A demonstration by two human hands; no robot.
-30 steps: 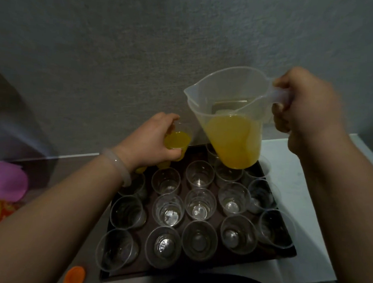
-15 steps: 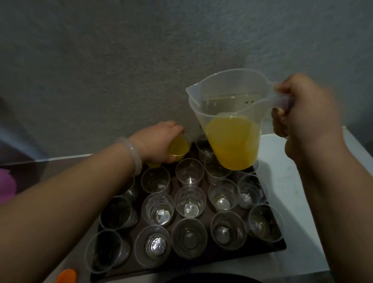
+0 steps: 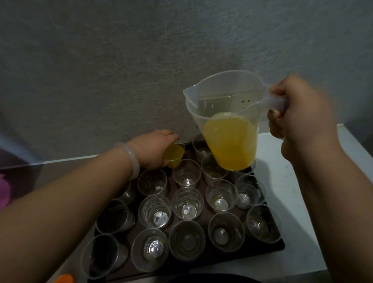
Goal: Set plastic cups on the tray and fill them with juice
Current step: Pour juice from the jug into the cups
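**Filled cup in the left hand, jug raised in the right**

Grips with the left hand (image 3: 151,149) a small clear cup of juice (image 3: 173,155), fingers curled round its side, at the far left corner of the dark tray (image 3: 229,261); cannot tell whether set down or just above it. Wears a pale bracelet (image 3: 133,159) on that wrist. Clenches with the right hand (image 3: 299,119) the handle of a clear plastic jug (image 3: 224,95), fist fully closed. Holds the jug above the tray's far right side, tilted, spout to the left, roughly half full of yellow-orange juice (image 3: 230,143). Across the rest of the tray, rows of empty cups (image 3: 187,203), upright and close together. Under the tray, a white bench (image 3: 286,200). At the near left edge, an orange lid (image 3: 64,281).
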